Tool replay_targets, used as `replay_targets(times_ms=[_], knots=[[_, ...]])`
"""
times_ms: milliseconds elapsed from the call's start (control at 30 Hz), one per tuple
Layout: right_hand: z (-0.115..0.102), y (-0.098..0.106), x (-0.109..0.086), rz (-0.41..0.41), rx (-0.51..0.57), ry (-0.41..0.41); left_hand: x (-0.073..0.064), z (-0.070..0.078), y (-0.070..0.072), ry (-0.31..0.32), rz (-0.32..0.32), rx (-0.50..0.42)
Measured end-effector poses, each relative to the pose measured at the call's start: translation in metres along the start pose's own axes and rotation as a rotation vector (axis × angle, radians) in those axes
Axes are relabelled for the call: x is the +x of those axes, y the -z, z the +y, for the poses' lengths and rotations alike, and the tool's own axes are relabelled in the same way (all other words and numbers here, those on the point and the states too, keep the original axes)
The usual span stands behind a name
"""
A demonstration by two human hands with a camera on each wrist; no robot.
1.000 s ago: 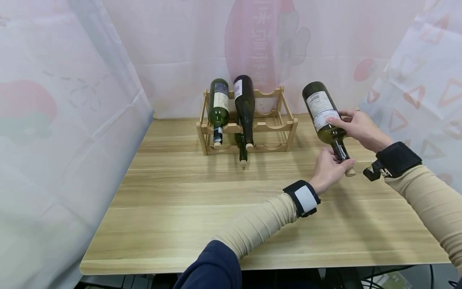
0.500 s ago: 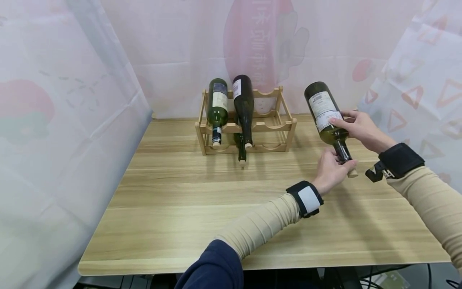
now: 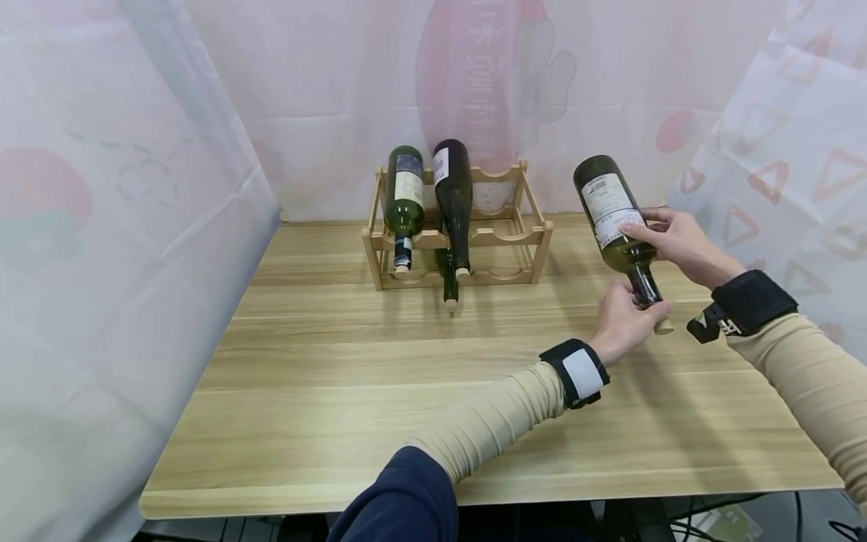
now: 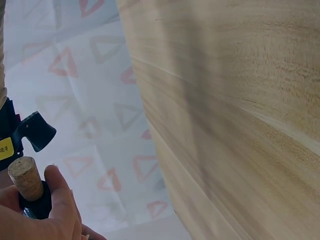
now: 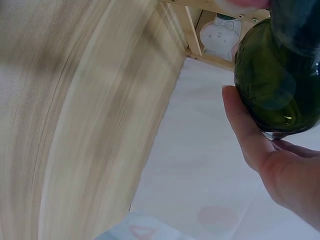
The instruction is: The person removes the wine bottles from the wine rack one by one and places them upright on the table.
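A dark green wine bottle point(image 3: 613, 217) with a white label is held above the right part of the table, its neck tilted down toward the person. My right hand point(image 3: 689, 245) grips its body, thumb across the label. Around the neck, just above the cork, curl the fingers of my left hand point(image 3: 625, 322). The cork point(image 4: 26, 176) pokes out past the left hand in the left wrist view. In the right wrist view the green glass shoulder point(image 5: 270, 75) lies against the right hand's fingers.
A two-tier wooden wine rack point(image 3: 509, 239) stands at the table's back. Its upper tier bears a green bottle point(image 3: 406, 199) and a darker bottle point(image 3: 455, 192); another bottle point(image 3: 450, 282) lies below. Printed cloth point(image 3: 325, 90) hangs behind the wooden table point(image 3: 325, 421).
Both hands and the held bottle have shifted very slightly right. The scene around them has slid a little left as the head view turned. Both grips look the same.
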State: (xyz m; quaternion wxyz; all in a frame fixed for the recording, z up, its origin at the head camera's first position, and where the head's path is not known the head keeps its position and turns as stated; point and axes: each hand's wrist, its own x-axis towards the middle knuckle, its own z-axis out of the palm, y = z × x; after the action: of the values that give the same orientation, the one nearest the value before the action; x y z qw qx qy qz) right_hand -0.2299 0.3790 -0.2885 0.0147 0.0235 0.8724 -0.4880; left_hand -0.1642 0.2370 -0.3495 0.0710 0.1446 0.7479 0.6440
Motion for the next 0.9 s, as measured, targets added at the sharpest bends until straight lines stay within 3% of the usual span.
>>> replay_targets(times_ms=[133,900], knots=[[0.002,0.002,-0.001,0.001,0.0,-0.002,0.0,0.0,-0.002,0.01,-0.014,-0.034],[0.01,0.009,-0.006,0.007,-0.02,-0.032,0.002,-0.004,-0.017,-0.034,-0.011,-0.001]])
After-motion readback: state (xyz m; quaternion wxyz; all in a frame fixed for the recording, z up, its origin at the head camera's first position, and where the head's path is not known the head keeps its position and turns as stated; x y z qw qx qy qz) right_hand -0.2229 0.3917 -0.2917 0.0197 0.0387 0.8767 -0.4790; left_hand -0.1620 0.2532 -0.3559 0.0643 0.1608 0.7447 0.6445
